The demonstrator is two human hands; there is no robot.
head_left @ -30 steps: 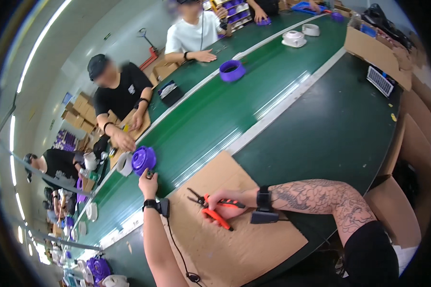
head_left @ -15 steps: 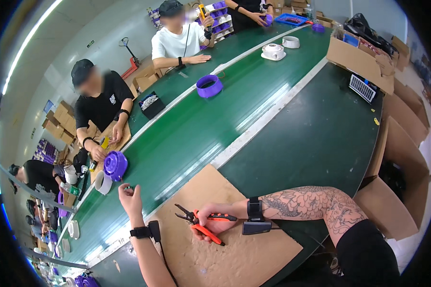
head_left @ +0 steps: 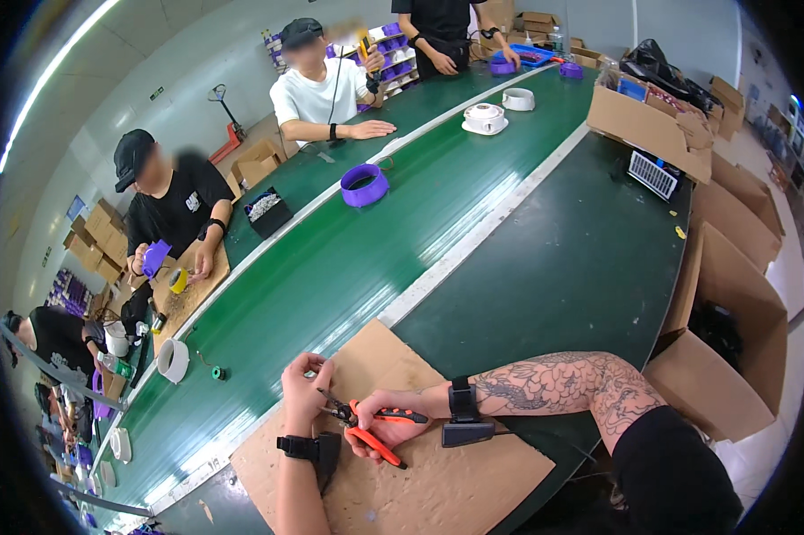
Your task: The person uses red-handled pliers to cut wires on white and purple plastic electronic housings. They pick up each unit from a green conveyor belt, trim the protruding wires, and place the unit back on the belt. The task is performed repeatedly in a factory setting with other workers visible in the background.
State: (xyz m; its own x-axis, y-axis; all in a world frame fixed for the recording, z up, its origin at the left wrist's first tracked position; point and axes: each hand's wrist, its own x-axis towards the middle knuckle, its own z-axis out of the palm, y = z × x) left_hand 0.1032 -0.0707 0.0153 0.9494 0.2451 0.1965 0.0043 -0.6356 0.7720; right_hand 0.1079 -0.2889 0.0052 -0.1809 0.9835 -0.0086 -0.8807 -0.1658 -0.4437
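Note:
My right hand (head_left: 391, 426) is closed around wire strippers (head_left: 366, 432) with orange and black handles, held over the cardboard sheet (head_left: 473, 464). The dark jaws are spread and point left. Just left of them is my left hand (head_left: 306, 379), its fingers curled together close to the jaw tips; whatever they pinch is too small to make out. On the green belt, left of this hand, lies a small green part (head_left: 217, 373) with a thin wire. Further left stands a white ring-shaped housing (head_left: 173, 361).
A purple ring (head_left: 365, 185) and white housings (head_left: 485, 119) sit along the belt (head_left: 420, 209). Across it, a co-worker (head_left: 175, 196) holds a purple part (head_left: 155, 259) beside a yellow tape roll (head_left: 178, 281). Open cardboard boxes (head_left: 732, 294) stand at my right.
My left hand has moved back from over the belt to the strippers' jaws, uncovering the small green part. The purple housing has left the belt; the co-worker across now holds a purple part.

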